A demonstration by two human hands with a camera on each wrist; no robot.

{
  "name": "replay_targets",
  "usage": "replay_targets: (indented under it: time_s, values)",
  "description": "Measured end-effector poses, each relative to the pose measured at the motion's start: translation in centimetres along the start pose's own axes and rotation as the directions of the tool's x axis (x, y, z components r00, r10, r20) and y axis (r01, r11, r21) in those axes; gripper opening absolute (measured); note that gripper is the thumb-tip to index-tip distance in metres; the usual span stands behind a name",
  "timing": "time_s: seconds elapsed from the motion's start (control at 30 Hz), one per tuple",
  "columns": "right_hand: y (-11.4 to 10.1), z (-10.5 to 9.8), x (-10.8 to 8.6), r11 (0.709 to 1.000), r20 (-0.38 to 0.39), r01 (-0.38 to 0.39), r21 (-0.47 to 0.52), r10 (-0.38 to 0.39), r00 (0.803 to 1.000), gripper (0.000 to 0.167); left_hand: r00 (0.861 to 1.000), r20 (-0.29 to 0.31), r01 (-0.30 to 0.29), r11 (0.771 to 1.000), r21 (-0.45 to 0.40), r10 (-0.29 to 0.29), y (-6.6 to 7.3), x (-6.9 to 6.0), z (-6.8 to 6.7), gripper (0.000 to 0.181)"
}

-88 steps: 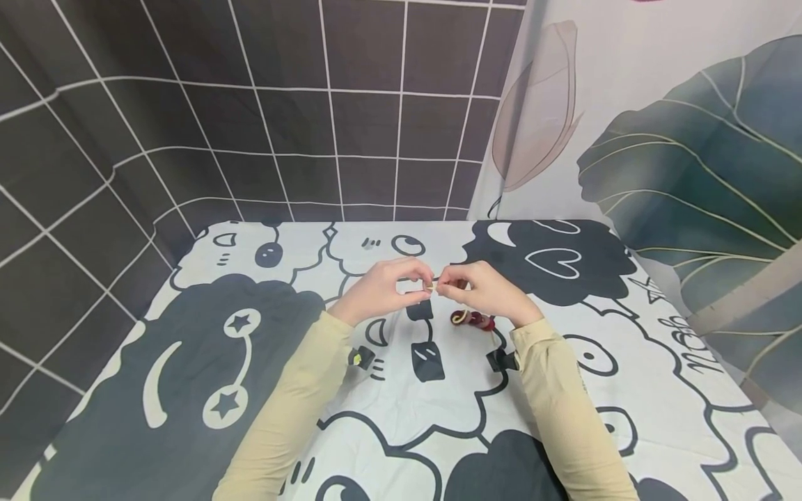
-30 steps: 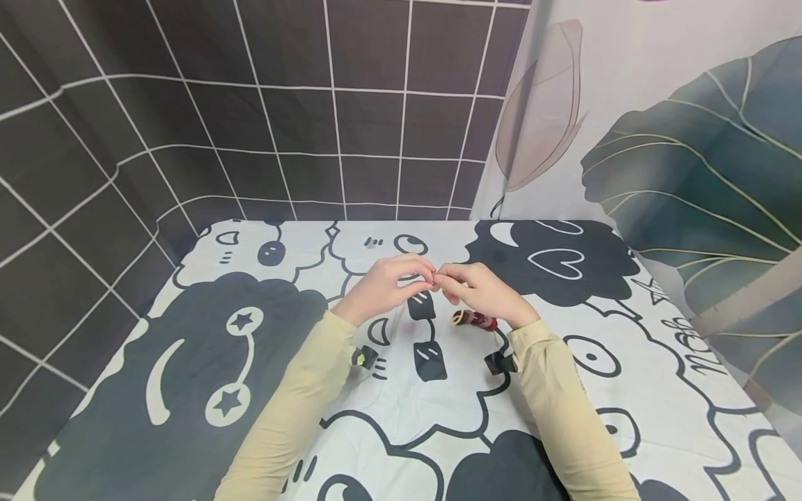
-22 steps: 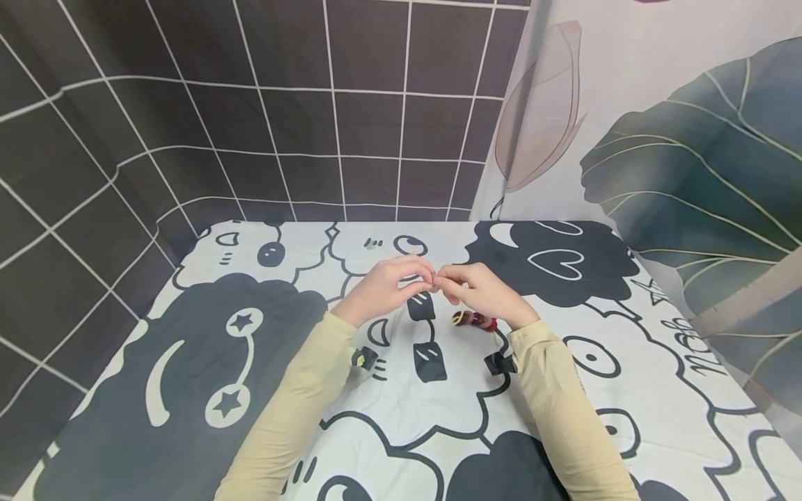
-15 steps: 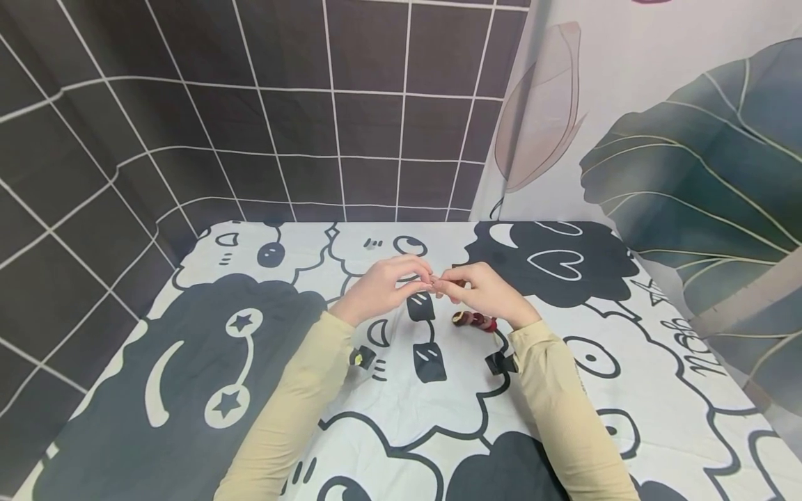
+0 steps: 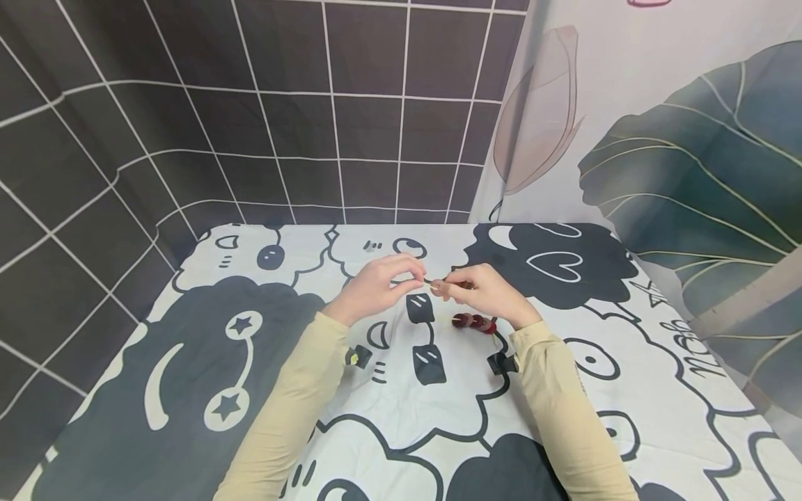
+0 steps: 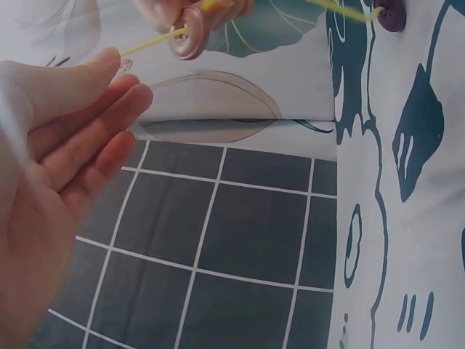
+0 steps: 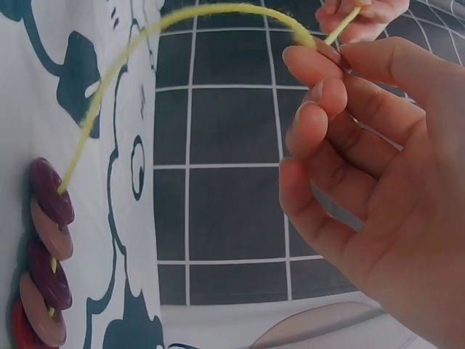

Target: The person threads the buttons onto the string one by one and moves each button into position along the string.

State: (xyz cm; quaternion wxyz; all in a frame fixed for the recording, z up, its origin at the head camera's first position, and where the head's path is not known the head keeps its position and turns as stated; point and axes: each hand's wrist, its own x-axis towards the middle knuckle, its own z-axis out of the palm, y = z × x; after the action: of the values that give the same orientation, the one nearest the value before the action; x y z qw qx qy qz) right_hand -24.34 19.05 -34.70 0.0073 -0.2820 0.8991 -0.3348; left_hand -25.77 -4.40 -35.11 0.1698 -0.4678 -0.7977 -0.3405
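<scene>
My left hand [image 5: 379, 287] pinches the end of a yellow string [image 6: 151, 43] between thumb and forefinger; its other fingers are loosely bent. Facing it, my right hand [image 5: 485, 292] pinches a round pinkish-brown button [image 6: 190, 33], with the string passing through it. In the right wrist view the fingers partly cover this button. From there the string arches down to a row of threaded buttons [image 7: 51, 240], dark purple, pinkish-brown and red. That row [image 5: 474, 322] lies on the cloth just below my right hand in the head view.
A black-and-white cartoon-print cloth [image 5: 401, 417] covers the table. Behind it hangs a dark sheet with white grid lines [image 5: 370, 125]; a leaf-print curtain [image 5: 702, 153] is at the right. Small dark patches [image 5: 359, 357] show beside the sleeves.
My fingertips, touching half a second ago, have drawn slightly apart, the left hand moving left. The button and a short length of string now show between them. The row of buttons has stayed in place.
</scene>
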Motion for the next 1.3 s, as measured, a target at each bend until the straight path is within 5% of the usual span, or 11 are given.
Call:
replay_targets:
  time_s: [0.5, 0.73, 1.3]
  values:
    - [1.3, 0.4, 0.1, 0.997, 0.116, -0.016, -0.071, 0.024, 0.993, 0.021, 0.996, -0.092, -0.013, 1.0, 0.024, 0.015, -0.2, 0.0, -0.8, 0.005]
    - [2.0, 0.7, 0.0, 0.994, 0.193, -0.065, -0.085, 0.08, 0.978, 0.018, 0.995, -0.096, -0.006, 1.0, 0.003, 0.006, -0.1, -0.2, -1.6, 0.002]
    - [3.6, 1.2, -0.1, 0.982, 0.244, -0.184, -0.047, 0.19, 0.951, 0.023, 0.995, -0.102, -0.012, 1.0, 0.017, 0.014, -0.3, -0.5, -2.7, 0.005]
